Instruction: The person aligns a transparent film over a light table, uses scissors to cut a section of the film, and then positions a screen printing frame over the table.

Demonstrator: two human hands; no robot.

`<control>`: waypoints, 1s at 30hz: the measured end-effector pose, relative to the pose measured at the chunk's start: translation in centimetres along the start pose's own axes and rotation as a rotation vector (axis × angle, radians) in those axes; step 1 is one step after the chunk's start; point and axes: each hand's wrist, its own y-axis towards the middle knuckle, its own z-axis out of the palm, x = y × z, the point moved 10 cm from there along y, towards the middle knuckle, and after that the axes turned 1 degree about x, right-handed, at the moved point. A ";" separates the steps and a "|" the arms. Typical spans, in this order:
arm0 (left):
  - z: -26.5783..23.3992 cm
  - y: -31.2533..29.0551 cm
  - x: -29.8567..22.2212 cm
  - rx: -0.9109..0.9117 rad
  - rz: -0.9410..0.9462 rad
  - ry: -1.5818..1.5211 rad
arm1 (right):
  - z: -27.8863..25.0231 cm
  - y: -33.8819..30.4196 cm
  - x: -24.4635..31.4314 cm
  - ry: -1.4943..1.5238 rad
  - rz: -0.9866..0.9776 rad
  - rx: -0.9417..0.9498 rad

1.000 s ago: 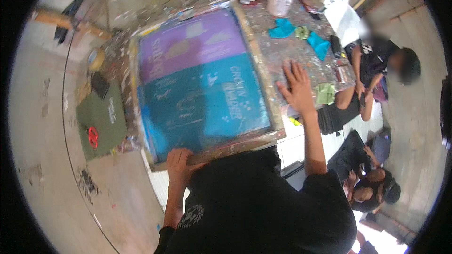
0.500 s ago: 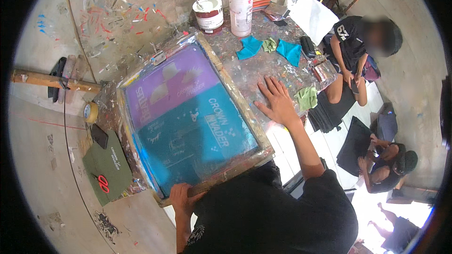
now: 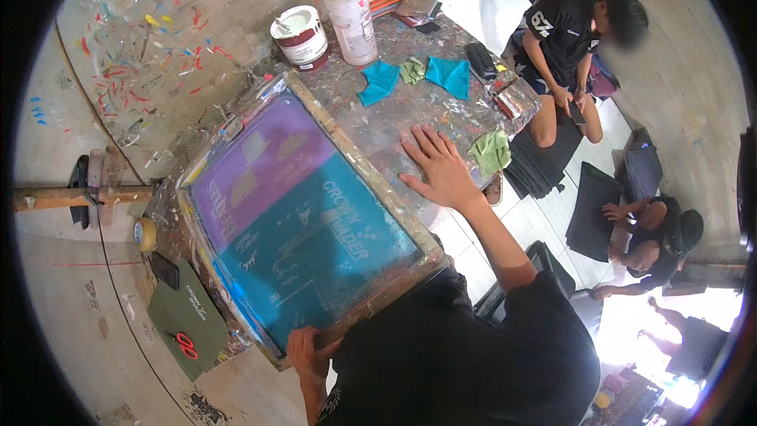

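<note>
A wooden-framed printing screen (image 3: pixel 272 241), its mesh purple at the far end and teal at the near end with pale lettering, lies slanted on the paint-stained table. At its near edge my left hand (image 3: pixel 310 353) has its fingers curled over the frame, with the thumb pressed along the wood. To the right of the screen, my right hand (image 3: pixel 436 166) rests flat on the tabletop, fingers spread and nothing in it. A crumpled light green cloth (image 3: pixel 490 151) lies just beyond that hand.
A paint tub (image 3: pixel 302 43), a plastic bottle (image 3: pixel 353 24) and teal cloth scraps (image 3: pixel 448 76) stand or lie toward the back. Left of the screen are a tape roll (image 3: pixel 144 234), a phone (image 3: pixel 165 270) and red-handled scissors (image 3: pixel 186 345) on green fabric. Several people are at the right.
The whole view has shifted, so the table and its things appear further left. Both my hands keep their places on the frame and table. A seated co-worker's arm has moved outward.
</note>
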 end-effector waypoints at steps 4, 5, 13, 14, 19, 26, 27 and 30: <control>0.6 -0.1 0.6 0.051 -0.019 -0.054 | -0.2 -0.1 0.0 0.011 -0.009 0.001; 0.6 -0.2 0.8 0.052 -0.020 -0.056 | -0.2 -0.1 0.0 0.020 -0.006 0.004; 0.7 -0.2 0.9 0.025 -0.028 -0.043 | -0.4 0.0 0.2 -0.022 -0.021 -0.004; 0.9 -0.3 1.1 0.037 -0.029 -0.043 | -0.3 0.0 0.2 -0.023 -0.019 -0.001; 0.8 -0.1 1.2 0.068 -0.037 -0.029 | -1.0 0.3 0.5 0.008 -0.029 -0.003; -3.5 1.3 -0.8 0.034 0.032 -0.052 | -8.1 2.7 0.5 0.162 -0.029 -0.142; -5.4 1.6 -1.4 -0.009 0.039 -0.081 | -8.8 3.0 0.8 0.168 -0.043 -0.146; -9.8 3.1 -2.7 0.066 0.000 0.072 | -9.8 3.5 1.4 0.183 -0.048 -0.150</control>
